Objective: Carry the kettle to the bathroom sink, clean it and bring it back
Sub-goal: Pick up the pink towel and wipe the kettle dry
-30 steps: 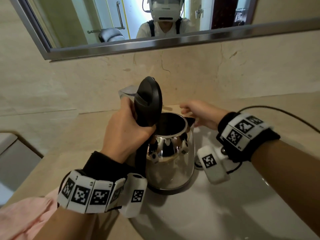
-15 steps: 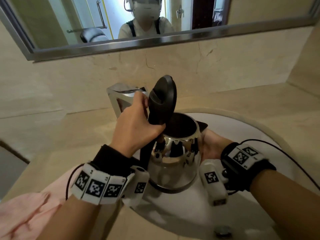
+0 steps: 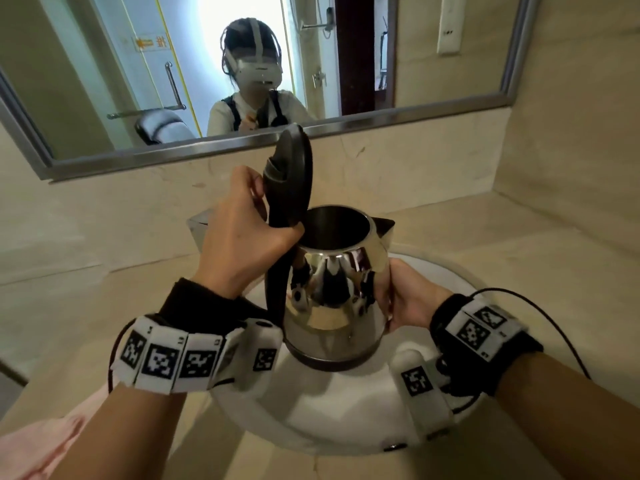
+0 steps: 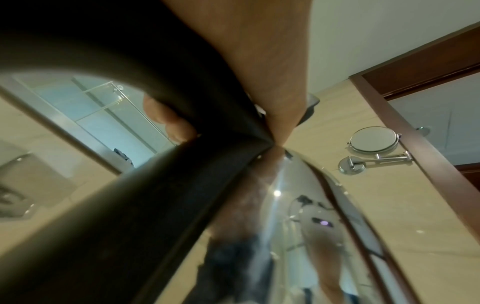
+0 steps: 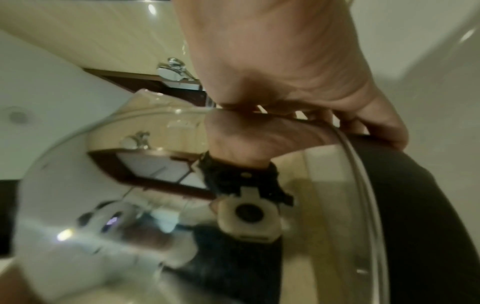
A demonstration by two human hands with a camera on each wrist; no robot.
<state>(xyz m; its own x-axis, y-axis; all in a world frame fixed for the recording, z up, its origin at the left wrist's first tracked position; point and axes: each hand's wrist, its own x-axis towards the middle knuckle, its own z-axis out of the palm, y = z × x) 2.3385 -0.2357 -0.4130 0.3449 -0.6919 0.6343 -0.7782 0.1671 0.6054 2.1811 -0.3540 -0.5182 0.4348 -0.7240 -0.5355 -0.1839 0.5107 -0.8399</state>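
A shiny steel kettle (image 3: 339,296) with a black handle and base hangs upright over the white sink (image 3: 311,410), and its black lid (image 3: 294,174) stands open. My left hand (image 3: 242,230) grips the handle near its top; in the left wrist view its fingers (image 4: 168,121) wrap the black handle (image 4: 130,205). My right hand (image 3: 408,299) cups the kettle's lower right side. The right wrist view shows the palm (image 5: 285,72) against the steel wall (image 5: 103,185), with the fingers curled at the black base (image 5: 415,205). The inside looks dark.
The beige stone counter (image 3: 86,306) surrounds the sink, with a corner wall on the right. A steel fixture (image 3: 199,226) stands behind my left hand. A mirror (image 3: 104,64) spans the back wall. A pink cloth (image 3: 41,445) lies at the counter's front left. A chrome tap (image 5: 172,70) shows.
My right hand has come from behind the spout to the kettle's right side. The kettle now sits higher over the basin, and my head has tilted up.
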